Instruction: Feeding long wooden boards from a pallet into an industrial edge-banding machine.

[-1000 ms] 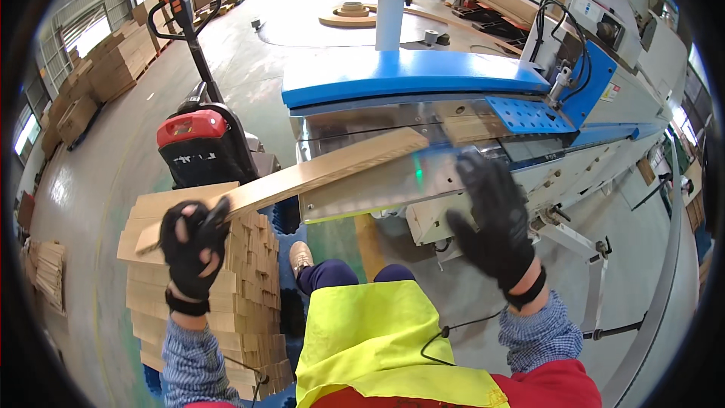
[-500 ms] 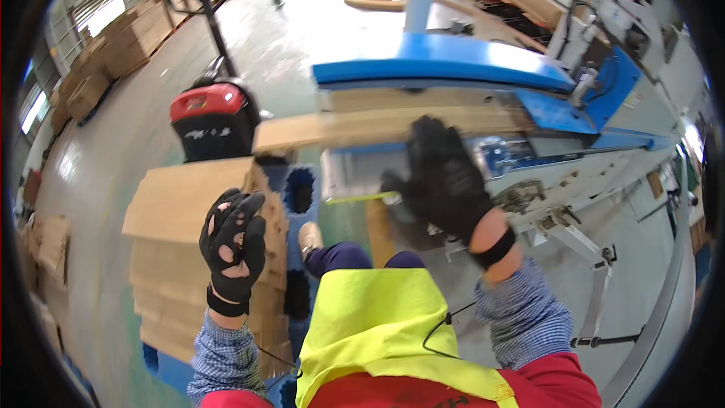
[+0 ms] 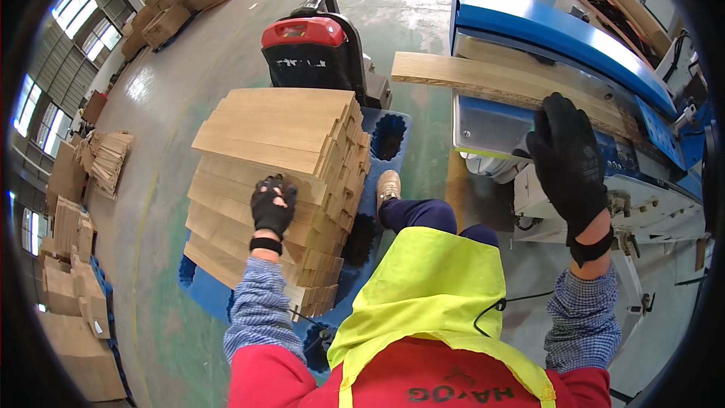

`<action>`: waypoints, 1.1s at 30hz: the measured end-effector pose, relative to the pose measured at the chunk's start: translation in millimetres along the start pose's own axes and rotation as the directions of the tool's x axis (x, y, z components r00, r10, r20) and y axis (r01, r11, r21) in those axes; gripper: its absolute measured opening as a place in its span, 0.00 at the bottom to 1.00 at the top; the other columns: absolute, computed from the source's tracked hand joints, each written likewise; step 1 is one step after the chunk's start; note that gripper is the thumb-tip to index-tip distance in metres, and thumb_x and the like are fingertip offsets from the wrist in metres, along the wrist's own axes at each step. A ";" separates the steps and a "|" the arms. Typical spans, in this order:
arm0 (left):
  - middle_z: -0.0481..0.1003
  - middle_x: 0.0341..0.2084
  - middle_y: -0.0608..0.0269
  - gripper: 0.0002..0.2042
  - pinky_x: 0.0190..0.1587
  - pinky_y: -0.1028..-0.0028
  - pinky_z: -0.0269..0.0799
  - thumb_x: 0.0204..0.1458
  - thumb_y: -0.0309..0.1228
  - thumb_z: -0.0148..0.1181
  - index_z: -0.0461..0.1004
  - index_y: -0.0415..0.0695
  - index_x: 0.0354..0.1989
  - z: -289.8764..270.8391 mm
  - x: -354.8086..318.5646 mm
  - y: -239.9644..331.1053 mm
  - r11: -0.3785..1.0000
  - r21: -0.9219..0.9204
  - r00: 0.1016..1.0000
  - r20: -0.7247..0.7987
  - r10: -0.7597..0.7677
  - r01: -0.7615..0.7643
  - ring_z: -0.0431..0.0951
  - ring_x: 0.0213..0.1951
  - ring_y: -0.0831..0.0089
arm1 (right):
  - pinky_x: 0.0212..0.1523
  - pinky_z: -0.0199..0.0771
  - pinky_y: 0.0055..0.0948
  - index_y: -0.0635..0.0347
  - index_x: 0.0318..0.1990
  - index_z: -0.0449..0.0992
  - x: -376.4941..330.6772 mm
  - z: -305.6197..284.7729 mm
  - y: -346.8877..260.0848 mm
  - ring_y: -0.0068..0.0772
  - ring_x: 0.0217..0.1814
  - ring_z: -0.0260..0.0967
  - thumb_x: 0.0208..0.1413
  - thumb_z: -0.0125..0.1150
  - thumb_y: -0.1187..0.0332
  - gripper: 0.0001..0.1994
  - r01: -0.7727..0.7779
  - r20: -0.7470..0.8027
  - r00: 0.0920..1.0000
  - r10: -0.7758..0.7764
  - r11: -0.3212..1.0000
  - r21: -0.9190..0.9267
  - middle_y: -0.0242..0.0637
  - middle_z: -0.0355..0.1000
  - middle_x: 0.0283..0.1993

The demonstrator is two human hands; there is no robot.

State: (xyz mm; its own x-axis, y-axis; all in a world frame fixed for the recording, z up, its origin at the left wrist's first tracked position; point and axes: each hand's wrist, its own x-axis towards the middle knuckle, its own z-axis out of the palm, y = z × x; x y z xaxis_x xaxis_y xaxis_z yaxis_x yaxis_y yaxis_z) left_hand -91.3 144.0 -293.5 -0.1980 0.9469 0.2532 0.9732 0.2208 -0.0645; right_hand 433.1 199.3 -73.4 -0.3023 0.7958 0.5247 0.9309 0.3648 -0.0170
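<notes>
Resting on the blue machine (image 3: 574,38), a long pale wooden board (image 3: 483,79) under the right hand (image 3: 570,159).

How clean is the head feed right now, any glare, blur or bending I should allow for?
Head view: sharp, no motion blur on the left hand or right hand; window glare whitens the floor at upper left; fisheye bends the machine's blue edge and the plank; black vignette rings the frame.

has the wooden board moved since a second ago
Yes. The wooden board earlier stretched from the plank stack to the blue machine; now it lies flat on the machine, clear of the stack, under the right hand.
</notes>
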 end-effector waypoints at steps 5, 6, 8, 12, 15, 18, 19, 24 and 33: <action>0.65 0.65 0.41 0.32 0.69 0.44 0.49 0.62 0.55 0.45 0.66 0.45 0.68 19.2 -31.4 73.1 0.995 0.080 0.997 0.033 -0.066 0.064 0.61 0.68 0.47 | 0.57 0.67 0.47 0.69 0.49 0.70 -5.4 -9.7 17.1 0.57 0.52 0.68 0.56 0.59 0.69 0.17 0.035 -0.032 0.999 -0.036 0.999 -0.018 0.53 0.70 0.48; 0.64 0.66 0.41 0.33 0.70 0.43 0.47 0.62 0.55 0.45 0.65 0.46 0.69 12.2 -37.8 82.4 0.997 0.062 0.998 0.028 -0.058 0.056 0.60 0.69 0.47 | 0.57 0.68 0.47 0.70 0.50 0.71 -7.6 -8.7 25.9 0.57 0.53 0.68 0.56 0.59 0.70 0.16 0.070 -0.036 0.997 -0.073 0.995 -0.066 0.54 0.71 0.50; 0.64 0.65 0.40 0.33 0.71 0.44 0.45 0.62 0.56 0.45 0.65 0.44 0.68 -1.8 -49.7 99.6 1.000 0.028 1.000 0.003 -0.002 0.002 0.61 0.68 0.46 | 0.55 0.71 0.46 0.70 0.49 0.73 -13.2 -6.6 45.4 0.56 0.54 0.69 0.55 0.60 0.72 0.15 0.160 -0.061 0.984 -0.170 0.977 -0.142 0.53 0.71 0.53; 0.74 0.54 0.42 0.22 0.61 0.58 0.66 0.60 0.38 0.59 0.71 0.38 0.59 -17.4 -71.8 121.9 0.838 -0.518 0.942 -0.335 -0.011 -0.174 0.72 0.58 0.48 | 0.55 0.73 0.43 0.68 0.46 0.76 -23.2 -9.0 71.7 0.53 0.55 0.70 0.50 0.67 0.73 0.15 0.193 -0.058 0.976 -0.212 0.952 -0.236 0.51 0.71 0.55; 0.78 0.44 0.51 0.16 0.44 0.66 0.78 0.64 0.38 0.57 0.74 0.38 0.51 -33.5 -98.2 142.4 0.395 -0.883 0.963 0.194 -0.188 0.255 0.81 0.42 0.62 | 0.53 0.74 0.43 0.64 0.46 0.75 -30.8 -9.4 101.6 0.51 0.53 0.70 0.38 0.74 0.75 0.23 0.104 -0.004 0.994 -0.106 0.983 -0.154 0.47 0.70 0.56; 0.78 0.41 0.55 0.20 0.42 0.67 0.79 0.62 0.44 0.60 0.73 0.40 0.52 -31.7 -98.3 154.9 -0.421 -0.722 0.777 0.627 -0.060 0.549 0.81 0.39 0.66 | 0.50 0.74 0.43 0.63 0.47 0.74 -33.2 -9.4 107.1 0.51 0.51 0.70 0.37 0.74 0.77 0.25 0.132 -0.047 0.989 -0.137 0.987 -0.090 0.46 0.69 0.56; 0.78 0.41 0.57 0.25 0.46 0.65 0.79 0.60 0.50 0.61 0.71 0.41 0.55 -33.8 -93.6 157.8 -0.501 -0.607 0.670 0.739 -0.070 0.618 0.81 0.42 0.63 | 0.50 0.74 0.43 0.63 0.47 0.74 -33.4 -7.7 104.9 0.51 0.51 0.70 0.37 0.74 0.77 0.25 0.134 -0.049 0.989 -0.139 0.987 -0.086 0.46 0.69 0.56; 0.79 0.43 0.57 0.22 0.54 0.59 0.76 0.58 0.49 0.64 0.74 0.44 0.50 24.0 -56.6 148.4 -0.787 -0.377 0.586 0.810 -0.024 0.489 0.79 0.49 0.58 | 0.47 0.73 0.42 0.65 0.46 0.74 -33.0 4.6 118.1 0.52 0.47 0.69 0.37 0.73 0.78 0.24 0.072 0.006 0.997 -0.071 0.992 -0.099 0.47 0.69 0.54; 0.79 0.41 0.63 0.14 0.48 0.64 0.79 0.64 0.42 0.57 0.74 0.50 0.52 19.1 -71.7 111.2 -0.800 -0.586 0.876 0.445 -0.188 0.126 0.81 0.43 0.68 | 0.49 0.72 0.45 0.64 0.48 0.75 -30.9 -9.1 97.1 0.51 0.52 0.70 0.45 0.70 0.75 0.20 0.045 -0.017 0.999 -0.046 0.996 -0.075 0.50 0.70 0.55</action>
State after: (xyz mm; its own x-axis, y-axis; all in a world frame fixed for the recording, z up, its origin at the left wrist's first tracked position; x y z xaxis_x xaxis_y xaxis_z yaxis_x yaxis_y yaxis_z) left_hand 28.9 105.1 -337.3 -0.4087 0.8915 -0.1954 -0.7353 -0.1948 0.6492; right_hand 534.7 205.7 -83.5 -0.3416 0.7697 0.5394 0.9291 0.3631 0.0703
